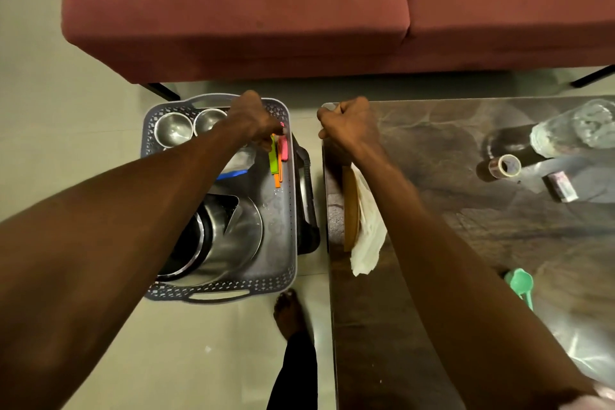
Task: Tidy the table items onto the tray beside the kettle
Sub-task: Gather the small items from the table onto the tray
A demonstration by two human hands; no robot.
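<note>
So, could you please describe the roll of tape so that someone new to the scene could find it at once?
Start at the dark glossy table right of the grey tray. Near its far right side lies a clear plastic bottle; the roll of tape stands just in front of it. It is the only small ring there, and the object beside it is a flat rectangular packet.

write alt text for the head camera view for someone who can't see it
Seen from above, the left hand reaches into a grey tray on the floor holding steel bowls, a kettle and coloured utensils. The right hand, fisted, grips something at the edge of a dark table.
</note>
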